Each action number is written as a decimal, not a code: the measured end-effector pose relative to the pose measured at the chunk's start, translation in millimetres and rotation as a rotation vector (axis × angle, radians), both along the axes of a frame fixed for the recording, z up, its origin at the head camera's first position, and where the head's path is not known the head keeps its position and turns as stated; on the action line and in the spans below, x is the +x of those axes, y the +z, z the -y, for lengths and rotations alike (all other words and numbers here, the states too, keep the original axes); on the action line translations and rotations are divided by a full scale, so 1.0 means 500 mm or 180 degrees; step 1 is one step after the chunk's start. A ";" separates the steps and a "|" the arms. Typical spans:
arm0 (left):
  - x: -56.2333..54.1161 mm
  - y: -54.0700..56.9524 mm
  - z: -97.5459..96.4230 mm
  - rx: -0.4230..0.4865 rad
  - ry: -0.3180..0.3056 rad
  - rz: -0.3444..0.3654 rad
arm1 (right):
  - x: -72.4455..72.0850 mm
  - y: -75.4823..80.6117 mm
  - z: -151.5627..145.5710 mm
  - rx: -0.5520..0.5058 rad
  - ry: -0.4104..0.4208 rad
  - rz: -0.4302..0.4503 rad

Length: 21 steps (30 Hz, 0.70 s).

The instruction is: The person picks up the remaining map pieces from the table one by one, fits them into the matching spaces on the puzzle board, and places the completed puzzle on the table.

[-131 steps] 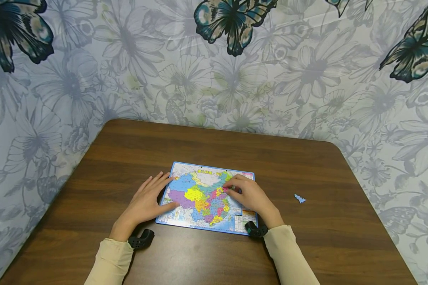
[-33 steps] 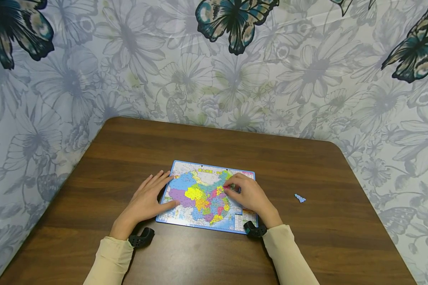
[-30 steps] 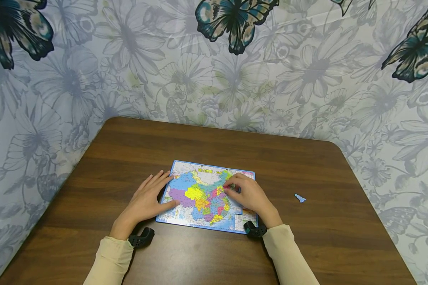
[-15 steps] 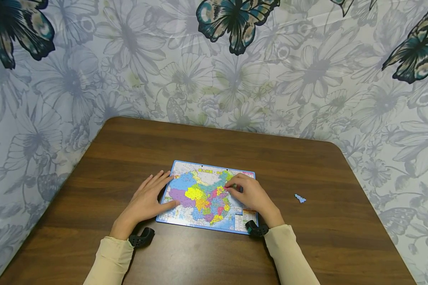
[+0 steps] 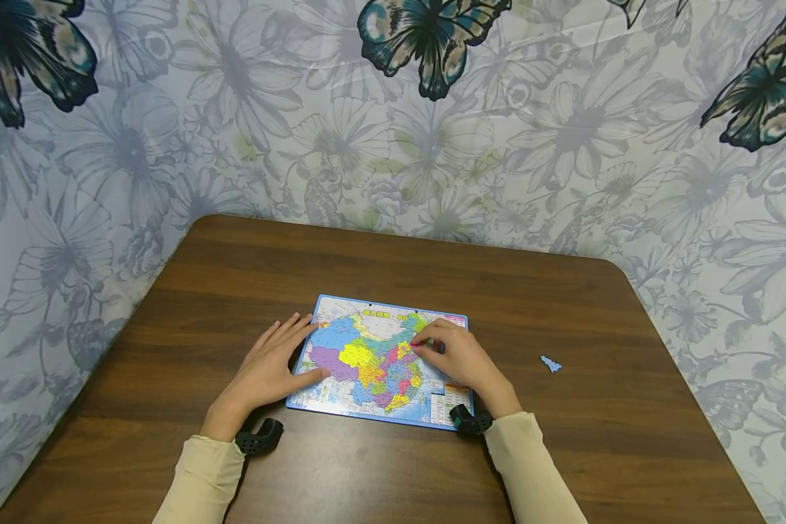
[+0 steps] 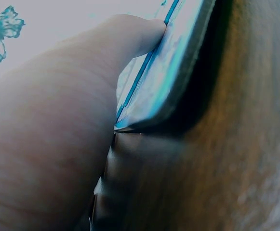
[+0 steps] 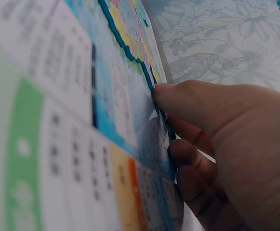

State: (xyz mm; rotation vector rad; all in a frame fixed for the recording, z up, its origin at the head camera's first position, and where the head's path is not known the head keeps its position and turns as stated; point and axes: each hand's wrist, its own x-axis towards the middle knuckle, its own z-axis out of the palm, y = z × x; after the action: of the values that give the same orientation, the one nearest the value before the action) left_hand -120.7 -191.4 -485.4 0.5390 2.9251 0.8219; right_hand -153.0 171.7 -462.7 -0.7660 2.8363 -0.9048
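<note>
A map puzzle board (image 5: 380,416) with a blue rim and many-coloured regions lies flat on the wooden table. My left hand (image 5: 270,367) is spread over its left edge, thumb on the lower left part; the left wrist view has that thumb (image 6: 135,36) on the board near a corner. Over the right part of the map, my right hand (image 5: 455,355) pinches a small pink puzzle piece (image 5: 415,345) between thumb and forefinger, mostly hidden by the fingertips. In the right wrist view the thumb (image 7: 183,98) touches the map surface, other fingers curled beneath.
A loose light-blue puzzle piece (image 5: 551,364) lies on the table (image 5: 602,437), right of the board. Black wrist cameras sit on both wrists. Behind the table's far edge rises a floral wall covering (image 5: 380,145) with butterflies.
Both hands have stayed almost in the same places, with only slight shifts of the right fingertips over the map. The loose blue piece has not moved.
</note>
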 end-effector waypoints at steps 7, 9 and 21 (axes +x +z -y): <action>-0.001 0.001 -0.001 -0.0021 -0.0037 0.0000 | 0.002 0.009 -0.004 -0.0001 0.0043 0.0048; -0.002 -0.001 -0.001 -0.0035 -0.0042 0.0010 | 0.003 0.010 -0.005 0.0000 0.0053 0.0054; 0.000 0.000 0.001 -0.0030 -0.0048 0.0026 | 0.001 0.037 -0.027 -0.0003 0.0019 0.0050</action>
State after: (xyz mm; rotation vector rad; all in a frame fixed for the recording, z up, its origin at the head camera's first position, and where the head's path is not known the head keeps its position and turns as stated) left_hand -120.5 -192.0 -485.6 0.5549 2.9125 0.8062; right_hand -152.5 185.3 -444.4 -0.7637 2.8186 -0.9074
